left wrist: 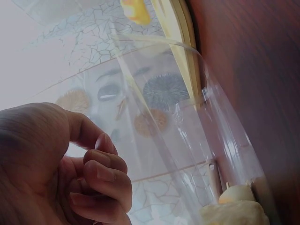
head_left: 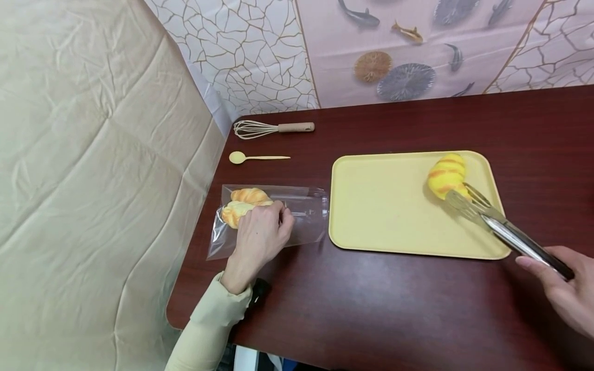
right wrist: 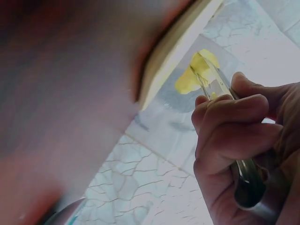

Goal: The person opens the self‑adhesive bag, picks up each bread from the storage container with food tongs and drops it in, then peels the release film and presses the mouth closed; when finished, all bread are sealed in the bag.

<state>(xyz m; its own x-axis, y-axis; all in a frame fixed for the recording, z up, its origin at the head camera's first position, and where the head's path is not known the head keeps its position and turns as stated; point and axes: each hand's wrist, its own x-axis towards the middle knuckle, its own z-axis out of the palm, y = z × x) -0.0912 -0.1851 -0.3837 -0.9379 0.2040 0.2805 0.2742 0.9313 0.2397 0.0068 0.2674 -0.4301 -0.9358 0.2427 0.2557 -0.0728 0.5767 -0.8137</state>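
My left hand point(head_left: 263, 230) pinches the upper film of a clear plastic bag point(head_left: 306, 221) lying on the table. Inside its left part are pale golden bread pieces point(head_left: 249, 195), partly hidden by my fingers. In the left wrist view the fingers point(left wrist: 105, 173) are curled, with the transparent film point(left wrist: 187, 140) beyond them. My right hand point(head_left: 568, 288) grips metal tongs point(head_left: 506, 234) with dark edges. The tongs' tips are at the lower end of a yellow croissant-shaped bread point(head_left: 446, 176), on the right side of the yellow tray point(head_left: 380, 206).
Behind the bag lie a yellow spoon point(head_left: 260, 157) and a whisk point(head_left: 274, 129) with a beige handle. The dark red table point(head_left: 371, 299) meets a patterned cloth point(head_left: 260, 56) at the back. Beige cloth point(head_left: 102, 180) hangs along the left side.
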